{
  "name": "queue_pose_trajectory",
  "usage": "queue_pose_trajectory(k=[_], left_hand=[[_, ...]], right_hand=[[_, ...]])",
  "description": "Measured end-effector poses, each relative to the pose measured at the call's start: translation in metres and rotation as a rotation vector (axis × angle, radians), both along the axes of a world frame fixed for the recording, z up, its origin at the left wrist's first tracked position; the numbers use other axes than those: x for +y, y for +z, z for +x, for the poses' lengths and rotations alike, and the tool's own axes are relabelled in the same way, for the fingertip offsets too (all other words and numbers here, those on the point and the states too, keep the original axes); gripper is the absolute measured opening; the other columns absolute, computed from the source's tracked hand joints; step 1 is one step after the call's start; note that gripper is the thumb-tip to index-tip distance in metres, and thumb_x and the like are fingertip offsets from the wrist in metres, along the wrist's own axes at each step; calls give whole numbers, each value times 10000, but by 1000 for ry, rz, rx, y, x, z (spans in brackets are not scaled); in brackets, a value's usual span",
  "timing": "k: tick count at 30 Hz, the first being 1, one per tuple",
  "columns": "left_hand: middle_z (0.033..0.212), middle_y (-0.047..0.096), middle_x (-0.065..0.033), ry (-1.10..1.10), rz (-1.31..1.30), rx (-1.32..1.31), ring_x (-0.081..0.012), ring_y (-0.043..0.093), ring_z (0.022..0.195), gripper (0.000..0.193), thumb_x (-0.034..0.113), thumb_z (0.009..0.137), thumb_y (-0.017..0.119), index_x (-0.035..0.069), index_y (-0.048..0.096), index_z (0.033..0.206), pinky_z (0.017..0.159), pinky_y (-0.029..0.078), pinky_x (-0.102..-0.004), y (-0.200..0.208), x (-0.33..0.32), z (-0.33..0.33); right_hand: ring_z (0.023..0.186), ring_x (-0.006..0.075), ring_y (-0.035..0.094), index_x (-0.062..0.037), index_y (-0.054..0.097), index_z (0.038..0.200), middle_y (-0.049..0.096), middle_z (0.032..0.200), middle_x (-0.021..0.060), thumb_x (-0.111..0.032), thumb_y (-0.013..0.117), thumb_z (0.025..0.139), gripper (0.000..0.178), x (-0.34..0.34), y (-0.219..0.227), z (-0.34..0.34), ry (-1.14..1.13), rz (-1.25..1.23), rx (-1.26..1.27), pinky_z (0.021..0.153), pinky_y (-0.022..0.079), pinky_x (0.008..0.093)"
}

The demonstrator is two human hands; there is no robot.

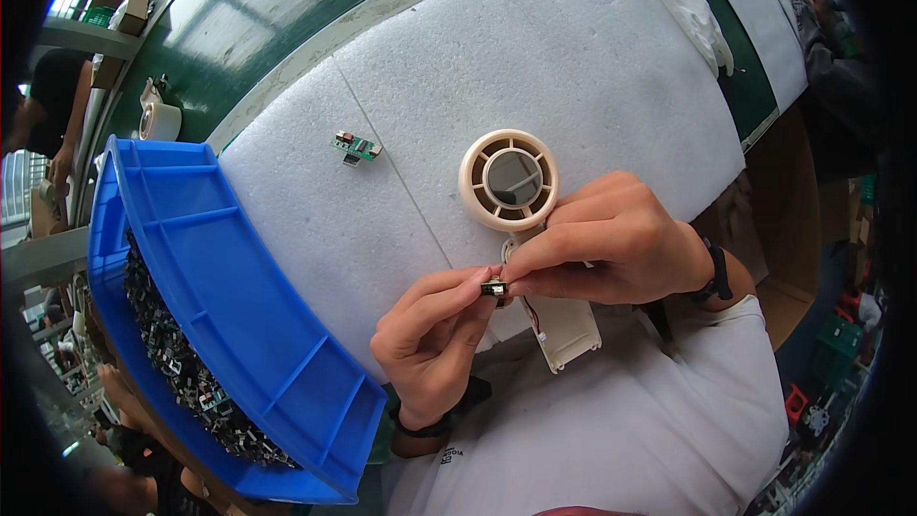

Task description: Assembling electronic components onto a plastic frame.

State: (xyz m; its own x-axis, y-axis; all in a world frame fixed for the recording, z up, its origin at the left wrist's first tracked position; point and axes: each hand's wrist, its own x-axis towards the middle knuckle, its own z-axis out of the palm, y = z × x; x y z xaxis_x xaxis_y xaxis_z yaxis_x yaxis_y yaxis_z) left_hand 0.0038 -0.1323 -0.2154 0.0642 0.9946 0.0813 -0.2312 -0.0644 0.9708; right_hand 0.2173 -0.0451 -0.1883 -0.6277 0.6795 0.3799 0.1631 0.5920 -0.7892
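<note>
Between the thumb and forefinger of my left hand (pixel 432 330) is a small circuit board (pixel 494 289) with a shiny metal socket at its end. My right hand (pixel 611 244) is closed in a pinch right beside it; what its fingertips hold is hidden. Thin wires (pixel 532 315) run down from the fingers to a white plug. Below the right hand, an open cream handle shell (pixel 570 336) shows its inner side. A cream handheld fan (pixel 509 180) lies just beyond my hands, its round slotted head with a dark centre facing up.
Another green circuit board (pixel 357 145) lies on the white foam sheet (pixel 420 67). At left stands a blue bin (pixel 239 258) holding a heap of small dark parts (pixel 191 363). A tape roll (pixel 160 121) sits behind it. Crumpled white plastic (pixel 690 14) lies at far right.
</note>
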Motion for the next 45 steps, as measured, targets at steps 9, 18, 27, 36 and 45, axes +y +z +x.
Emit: queue_pose_trajectory(k=[9, 18, 27, 36, 45], left_hand=[[1191, 660, -237, -9, -14, -95, -253, 678, 1089, 328, -185, 902, 615, -80, 667, 1208, 943, 559, -325, -4, -2, -1], [1157, 677, -223, -4, -42, -66, -243, 691, 1056, 304, -184, 891, 630, -69, 695, 1165, 913, 570, -313, -1, -1, -1], [1116, 695, -220, -15, -34, 4, -248, 714, 1002, 326, -199, 843, 668, -44, 726, 1123, 871, 582, -310, -1, 0, -3], [1128, 691, -222, 18, 82, 120, -251, 713, 1001, 337, -204, 852, 654, -48, 719, 1144, 862, 578, -311, -4, 2, 2], [1168, 672, -224, 52, 12, 47, -247, 696, 1027, 348, -202, 867, 644, -69, 690, 1186, 881, 574, -309, -1, 2, 4]], right_hand=[[539, 175, 600, -92, 742, 1024, 639, 696, 14, -117, 821, 830, 211, 0, -2, 1, 32, 11, 6, 467, 425, 310], [693, 224, 702, -79, 718, 1007, 704, 802, 39, -113, 781, 864, 160, -3, 3, 1, 22, -20, -33, 574, 543, 318], [692, 209, 705, -89, 721, 979, 720, 827, 31, -109, 805, 839, 165, -4, -8, 0, 1, -20, 39, 575, 541, 310], [657, 178, 688, -94, 726, 982, 717, 798, 19, -101, 837, 813, 202, -4, -15, -1, -17, 19, 46, 554, 516, 295], [588, 121, 587, -147, 774, 992, 641, 818, -6, -120, 838, 795, 209, -13, -1, 16, 40, 128, -44, 495, 435, 256]])
